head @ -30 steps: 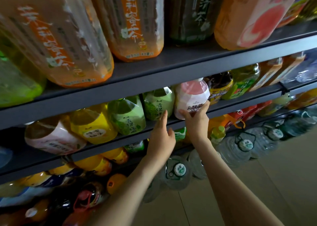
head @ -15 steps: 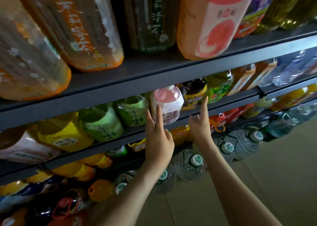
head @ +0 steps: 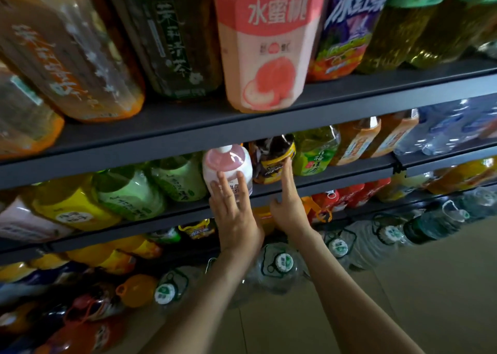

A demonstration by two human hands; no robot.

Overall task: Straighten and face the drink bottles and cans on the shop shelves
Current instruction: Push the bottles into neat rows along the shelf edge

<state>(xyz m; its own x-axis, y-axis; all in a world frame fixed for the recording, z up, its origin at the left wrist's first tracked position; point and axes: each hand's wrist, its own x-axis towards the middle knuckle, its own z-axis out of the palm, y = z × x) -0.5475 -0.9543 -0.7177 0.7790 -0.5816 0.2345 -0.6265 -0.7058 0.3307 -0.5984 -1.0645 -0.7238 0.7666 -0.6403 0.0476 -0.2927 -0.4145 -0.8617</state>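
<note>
Bottles are filling every shelf I am looking at. The one I am working on is the small pink-and-white bottle (head: 227, 165), which is standing on the middle shelf (head: 174, 216) close to its front edge. Its cap is white, its upper half is showing pink, and its lower half is white with dark print that my fingers are partly hiding. It is sitting between a pale green bottle (head: 178, 178) on its left and a dark bottle with a yellow label (head: 270, 160) on its right. Whether it is touching either one, I cannot tell.

My left hand (head: 234, 213) is lying flat against its front, with the fingers straight and slightly spread. The fingertips are pressing on the label and the hand is gripping nothing. My right hand (head: 289, 203) is released too, its fingers straight and together. Its fingertips are reaching the dark bottle's yellow label while the thumb is hanging free at the shelf edge.

On the shelf above, a large peach-pink bottle (head: 269, 44) is standing at the front.
</note>
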